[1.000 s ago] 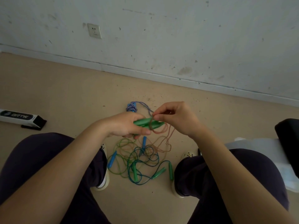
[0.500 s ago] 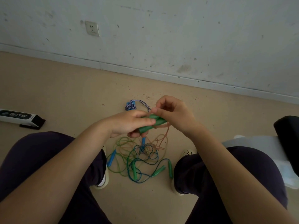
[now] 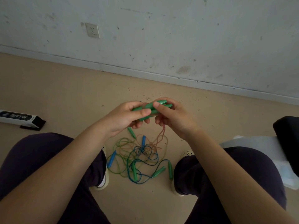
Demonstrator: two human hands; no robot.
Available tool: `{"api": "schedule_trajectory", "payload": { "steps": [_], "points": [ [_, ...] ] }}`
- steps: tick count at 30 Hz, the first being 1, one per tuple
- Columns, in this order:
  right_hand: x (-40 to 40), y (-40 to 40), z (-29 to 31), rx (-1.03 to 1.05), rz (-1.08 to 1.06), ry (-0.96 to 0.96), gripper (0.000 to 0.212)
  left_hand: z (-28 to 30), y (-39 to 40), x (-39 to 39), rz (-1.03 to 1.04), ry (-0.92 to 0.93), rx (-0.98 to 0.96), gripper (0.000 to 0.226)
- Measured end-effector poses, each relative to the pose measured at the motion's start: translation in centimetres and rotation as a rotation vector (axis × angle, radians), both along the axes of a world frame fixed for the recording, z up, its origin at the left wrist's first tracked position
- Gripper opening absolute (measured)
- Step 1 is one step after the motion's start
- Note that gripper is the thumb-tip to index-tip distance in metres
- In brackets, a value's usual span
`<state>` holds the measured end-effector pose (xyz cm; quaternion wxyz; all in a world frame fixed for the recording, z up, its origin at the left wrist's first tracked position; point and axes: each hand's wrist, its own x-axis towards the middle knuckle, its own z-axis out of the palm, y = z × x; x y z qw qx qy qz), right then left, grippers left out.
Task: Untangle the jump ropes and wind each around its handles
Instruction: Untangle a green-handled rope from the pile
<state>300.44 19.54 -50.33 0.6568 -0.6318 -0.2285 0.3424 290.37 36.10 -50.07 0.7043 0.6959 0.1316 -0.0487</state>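
Roughly mid-wind: left hand (image 3: 127, 117) grips the pair of green tapered plastic handles (image 3: 151, 107), thumb pressed on top; right hand (image 3: 174, 117) pinches the far handle tips, thin orange translucent cord (image 3: 161, 136) trailing from under it to the floor. To wind well, judging from this: keep both handles parallel and clamped, feed cord taut, lay turns side by side, free slack from the pile before each turn. Below, between the shoes, the tangled heap of glossy green, blue and orange cords (image 3: 137, 157) with smooth green and blue handles lies on the beige floor (image 3: 64, 94), not yet sorted.
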Motion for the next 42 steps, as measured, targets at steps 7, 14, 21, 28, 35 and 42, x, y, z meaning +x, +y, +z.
{"api": "schedule_trajectory", "payload": {
  "steps": [7, 14, 21, 28, 35, 42],
  "points": [
    [-0.1, 0.2, -0.1, -0.034, 0.012, 0.019, 0.030, -0.6, -0.6, 0.2, -0.068, 0.055, 0.048, 0.025],
    [0.1, 0.2, 0.0, -0.133, 0.065, -0.027, 0.031, -0.7, -0.5, 0.5, 0.018, -0.084, 0.021, 0.036],
    [-0.4, 0.1, -0.6, -0.265, 0.164, -0.205, 0.016, -0.8, 1.2, 1.0, 0.399, -0.085, 0.236, 0.017],
    [0.1, -0.3, 1.5, -0.240, 0.046, -0.568, 0.009, -0.8, 0.8, 0.6, 0.082, -0.053, 0.456, 0.015],
    [1.2, -0.9, 1.5, -0.266, -0.023, -0.795, 0.002, 0.2, 0.7, 0.3, -0.131, -0.012, 0.288, 0.022],
    [0.6, -0.5, 1.0, -0.253, -0.026, -0.811, 0.009, 0.4, -0.1, 0.3, -0.286, 0.003, 0.262, 0.016]
  ]
}}
